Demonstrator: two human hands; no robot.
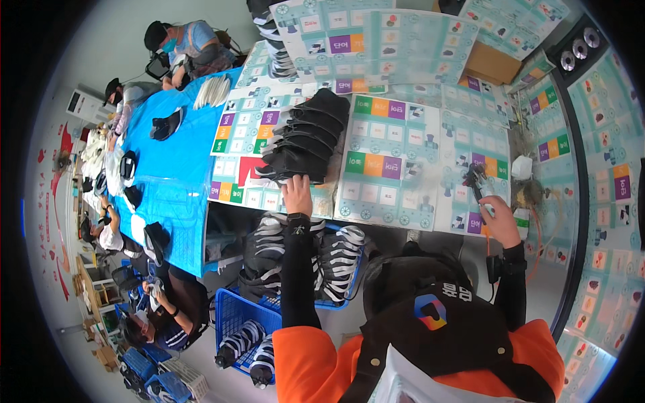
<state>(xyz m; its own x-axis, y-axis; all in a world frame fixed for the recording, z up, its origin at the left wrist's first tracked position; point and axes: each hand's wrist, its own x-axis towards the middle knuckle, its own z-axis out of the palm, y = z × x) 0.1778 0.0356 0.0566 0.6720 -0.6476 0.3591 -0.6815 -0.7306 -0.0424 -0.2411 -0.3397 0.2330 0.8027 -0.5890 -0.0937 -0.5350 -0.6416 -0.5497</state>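
Observation:
A row of black shoe uppers (310, 131), nested one in another, lies on the printed sheets of the worktable. At the near end of that row, my left hand (297, 196) has its fingers closed on the edge of the nearest black upper. Farther right, over the table's front edge, my right hand (500, 218) grips a small dark hand tool (478, 180) with a metallic part. Its exact kind is hard to make out. An orange hose or cord hangs below that hand. White-striped black uppers (341, 262) are stacked below the table edge.
Blue baskets (245, 314) hold striped uppers below the table. Left stands a blue-covered table (176, 195) with a dark shoe (166, 125) and pale pieces (212, 91); several people work around it. Printed panels (379, 40) rise behind my table, beside a cardboard box (492, 64).

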